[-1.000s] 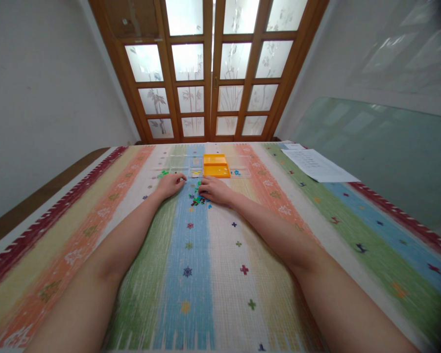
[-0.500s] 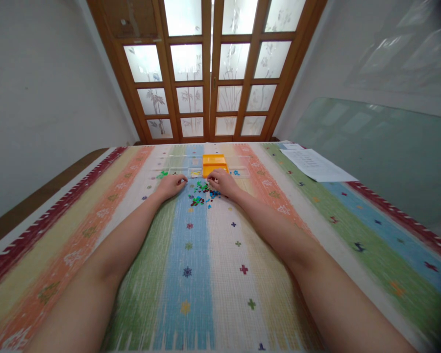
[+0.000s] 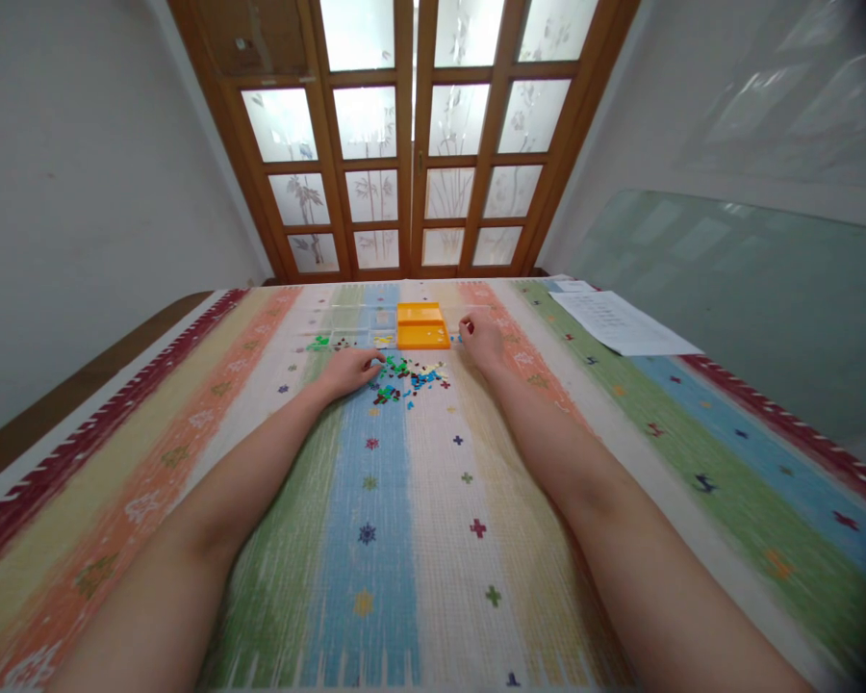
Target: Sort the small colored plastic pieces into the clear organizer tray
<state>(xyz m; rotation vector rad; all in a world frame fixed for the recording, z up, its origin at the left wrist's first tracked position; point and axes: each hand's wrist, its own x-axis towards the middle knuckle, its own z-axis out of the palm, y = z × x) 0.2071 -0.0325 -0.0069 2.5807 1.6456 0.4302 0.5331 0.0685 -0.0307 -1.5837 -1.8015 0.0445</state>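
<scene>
A loose pile of tiny green, blue and dark-red pieces lies on the cloth. At its left edge is my left hand, thumb and fingertips drawn together; anything between them is too small to make out. My right hand is over the clear compartment right of the orange box, its fingers curled in a pinch whose contents I cannot see. A few blue bits show beside those fingertips. Left of the orange box, the clear sectioned tray holds green pieces, dark-red pieces and yellow pieces.
A striped tablecloth covers the table. White printed sheets lie at the back right, near a pale green glass panel along the wall. Wooden doors with frosted panes stand behind the table.
My right hand has moved from the pile, to the right and away from me, over the right clear compartment. My left hand has shifted right and slightly nearer, to the pile's edge.
</scene>
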